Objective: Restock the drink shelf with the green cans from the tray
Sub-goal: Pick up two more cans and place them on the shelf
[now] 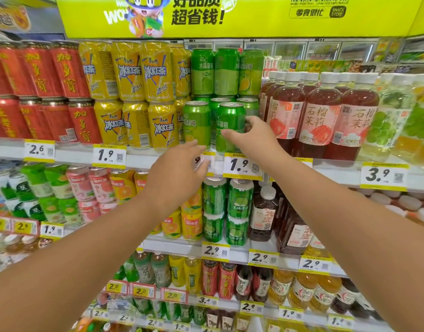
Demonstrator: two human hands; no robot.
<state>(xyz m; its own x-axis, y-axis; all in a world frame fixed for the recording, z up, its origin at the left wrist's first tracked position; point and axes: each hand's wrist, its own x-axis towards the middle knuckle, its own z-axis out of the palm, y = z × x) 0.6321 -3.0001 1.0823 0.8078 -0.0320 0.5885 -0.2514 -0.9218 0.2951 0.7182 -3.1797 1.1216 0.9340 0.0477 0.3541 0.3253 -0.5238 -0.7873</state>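
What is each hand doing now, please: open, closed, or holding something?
Left hand: open, fingers relaxed, holding nothing, below the front green cans.
Right hand: fingers and thumb curled around the right front green can on the shelf.

Bright, even overhead light fills the frame with only faint shadows, small glints show on the can tops at centre, the wide lens bends the shelves at the edges, and the lower corners look soft.

Green cans — lime fruit print; yellow cans beside them — blue lettering.
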